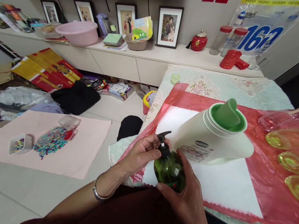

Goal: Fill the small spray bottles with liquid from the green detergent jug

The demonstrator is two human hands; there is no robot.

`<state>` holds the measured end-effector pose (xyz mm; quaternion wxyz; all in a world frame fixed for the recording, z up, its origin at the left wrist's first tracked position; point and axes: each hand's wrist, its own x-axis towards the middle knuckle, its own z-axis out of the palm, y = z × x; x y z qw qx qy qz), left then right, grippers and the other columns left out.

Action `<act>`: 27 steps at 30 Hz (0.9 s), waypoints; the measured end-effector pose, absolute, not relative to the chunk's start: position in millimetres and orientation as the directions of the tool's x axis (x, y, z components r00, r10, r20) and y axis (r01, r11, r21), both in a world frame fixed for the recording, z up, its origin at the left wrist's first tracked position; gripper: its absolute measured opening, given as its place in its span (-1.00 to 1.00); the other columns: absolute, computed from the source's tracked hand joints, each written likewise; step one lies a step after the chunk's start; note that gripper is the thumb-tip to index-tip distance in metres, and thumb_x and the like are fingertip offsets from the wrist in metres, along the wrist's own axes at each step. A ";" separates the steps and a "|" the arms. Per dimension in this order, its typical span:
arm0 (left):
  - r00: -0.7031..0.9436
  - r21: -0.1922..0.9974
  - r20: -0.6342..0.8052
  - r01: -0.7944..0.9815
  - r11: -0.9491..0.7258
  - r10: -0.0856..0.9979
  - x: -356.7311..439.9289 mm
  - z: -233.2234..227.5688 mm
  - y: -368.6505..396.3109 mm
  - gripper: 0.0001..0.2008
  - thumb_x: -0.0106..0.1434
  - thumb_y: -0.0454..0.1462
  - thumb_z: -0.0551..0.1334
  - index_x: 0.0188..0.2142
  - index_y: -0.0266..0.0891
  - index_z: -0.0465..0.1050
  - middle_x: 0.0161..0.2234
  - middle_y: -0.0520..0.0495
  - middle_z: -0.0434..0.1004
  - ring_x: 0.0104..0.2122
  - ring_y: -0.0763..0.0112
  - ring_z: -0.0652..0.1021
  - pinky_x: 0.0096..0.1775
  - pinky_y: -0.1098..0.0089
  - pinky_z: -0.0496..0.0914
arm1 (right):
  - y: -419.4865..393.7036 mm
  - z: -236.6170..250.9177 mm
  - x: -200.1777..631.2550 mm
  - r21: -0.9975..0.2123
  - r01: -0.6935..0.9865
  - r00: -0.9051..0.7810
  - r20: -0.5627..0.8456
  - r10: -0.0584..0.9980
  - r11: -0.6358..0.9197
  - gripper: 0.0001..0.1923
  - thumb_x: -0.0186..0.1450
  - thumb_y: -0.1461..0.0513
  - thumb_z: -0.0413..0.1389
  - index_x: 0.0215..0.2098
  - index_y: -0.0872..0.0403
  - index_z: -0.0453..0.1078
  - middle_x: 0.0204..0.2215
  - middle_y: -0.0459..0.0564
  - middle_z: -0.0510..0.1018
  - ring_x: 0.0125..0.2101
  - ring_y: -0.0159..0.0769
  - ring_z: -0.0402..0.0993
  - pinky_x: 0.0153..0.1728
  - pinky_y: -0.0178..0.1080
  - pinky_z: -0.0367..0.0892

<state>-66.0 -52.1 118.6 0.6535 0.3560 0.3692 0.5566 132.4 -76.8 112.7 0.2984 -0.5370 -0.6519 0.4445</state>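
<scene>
A dark green pump bottle (168,169) stands at the near edge of the table, its black pump head (163,142) on top. Wrapped around the bottle's body is my right hand (188,191), thumb on the near side. My left hand (145,150) has its fingers closed at the black collar of the pump. Just behind the bottle rises a large pale green jug (203,135) with its mouth uncapped. A green pouring spout (226,114) shows inside that mouth. Both bottle and jug are over a white sheet (232,192).
Several clear cups with yellow liquid (288,160) line the right side on red plastic film (272,189). A light green cap (175,78) lies at the table's far left corner. On the floor, a pink mat (81,154) holds colourful beads (51,142).
</scene>
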 end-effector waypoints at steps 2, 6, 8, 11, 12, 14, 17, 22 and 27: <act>0.148 0.876 -0.075 -0.464 0.136 0.986 -67.1 119.0 -53.1 -0.62 0.22 -0.12 0.48 -0.01 -0.20 0.62 -0.10 -0.14 0.64 -0.06 0.26 0.57 0.08 0.25 0.37 | -76.6 112.8 132.7 -0.903 0.429 -0.228 -0.097 0.969 0.011 -0.08 0.14 0.00 0.31 0.40 0.01 0.17 0.22 0.05 0.41 0.19 -0.03 0.39 0.21 0.05 0.40; 0.100 0.893 -0.047 -0.441 0.086 0.994 -63.2 118.0 -52.5 -0.56 0.10 -0.10 0.56 -0.06 -0.18 0.62 -0.08 -0.10 0.61 -0.07 0.30 0.55 0.02 0.32 0.37 | -77.3 111.8 132.7 -0.909 0.416 -0.231 -0.101 0.968 0.004 -0.08 0.14 -0.01 0.31 0.40 0.03 0.19 0.21 0.07 0.42 0.18 -0.03 0.41 0.19 0.04 0.42; 0.054 0.896 -0.047 -0.438 0.066 0.997 -61.2 117.3 -51.5 -0.59 0.03 -0.15 0.60 -0.14 -0.16 0.63 -0.14 -0.02 0.60 -0.14 0.37 0.54 -0.04 0.38 0.37 | -78.2 109.2 132.6 -0.908 0.419 -0.249 -0.108 0.962 0.007 -0.09 0.13 -0.01 0.31 0.38 0.05 0.21 0.20 0.09 0.43 0.17 -0.01 0.41 0.19 0.03 0.42; 0.062 0.889 -0.076 -0.448 0.096 0.995 -62.4 117.5 -50.7 -0.64 0.07 -0.19 0.58 -0.14 -0.16 0.63 -0.20 0.00 0.61 -0.20 0.41 0.54 -0.08 0.40 0.37 | -80.5 101.1 133.0 -0.909 0.416 -0.247 -0.081 0.966 0.030 -0.09 0.16 0.00 0.31 0.41 0.03 0.18 0.23 0.07 0.40 0.20 -0.02 0.39 0.22 0.01 0.40; 0.080 0.884 -0.082 -0.455 0.110 0.993 -63.8 118.0 -50.8 -0.62 0.08 -0.19 0.57 -0.11 -0.17 0.63 -0.20 -0.02 0.62 -0.20 0.40 0.54 -0.08 0.39 0.37 | -81.2 98.0 133.1 -0.909 0.415 -0.240 -0.072 0.968 0.035 -0.09 0.17 0.01 0.31 0.42 0.01 0.17 0.23 0.05 0.40 0.20 -0.03 0.38 0.22 0.00 0.39; 0.124 0.875 -0.091 -0.464 0.139 0.988 -66.7 119.6 -51.6 -0.62 0.15 -0.17 0.53 -0.06 -0.19 0.62 -0.18 -0.07 0.64 -0.17 0.35 0.56 -0.06 0.35 0.38 | -82.2 93.1 133.4 -0.908 0.417 -0.223 -0.062 0.973 0.038 -0.07 0.18 0.02 0.30 0.44 -0.03 0.13 0.23 0.03 0.40 0.21 -0.03 0.38 0.22 -0.01 0.39; 0.171 0.881 -0.091 -0.445 0.159 0.981 -68.0 122.2 -52.7 -0.63 0.25 -0.14 0.46 0.01 -0.21 0.59 -0.09 -0.15 0.63 -0.10 0.29 0.56 -0.01 0.31 0.38 | -82.1 92.3 133.8 -0.907 0.420 -0.222 -0.061 0.973 0.039 -0.06 0.19 0.04 0.30 0.46 -0.04 0.10 0.24 0.02 0.39 0.21 -0.04 0.37 0.23 0.00 0.38; 0.056 0.908 -0.087 -0.405 0.102 0.995 -62.6 124.2 -51.5 -0.52 0.00 -0.08 0.60 -0.14 -0.22 0.61 -0.17 -0.06 0.56 -0.17 0.34 0.51 -0.10 0.38 0.38 | -80.9 99.5 136.3 -0.893 0.448 -0.278 -0.090 0.956 0.046 -0.07 0.24 0.02 0.30 0.48 -0.03 0.06 0.28 0.03 0.34 0.25 -0.06 0.33 0.26 -0.03 0.35; 0.053 0.893 -0.158 -0.418 0.165 0.986 -67.8 120.5 -50.2 -0.55 0.05 -0.18 0.59 -0.09 -0.21 0.61 -0.18 -0.05 0.60 -0.21 0.39 0.53 -0.13 0.41 0.39 | -79.0 100.2 135.7 -0.891 0.449 -0.290 -0.075 0.954 0.067 -0.08 0.22 0.01 0.30 0.46 0.01 0.10 0.27 0.07 0.35 0.25 -0.03 0.33 0.26 0.00 0.36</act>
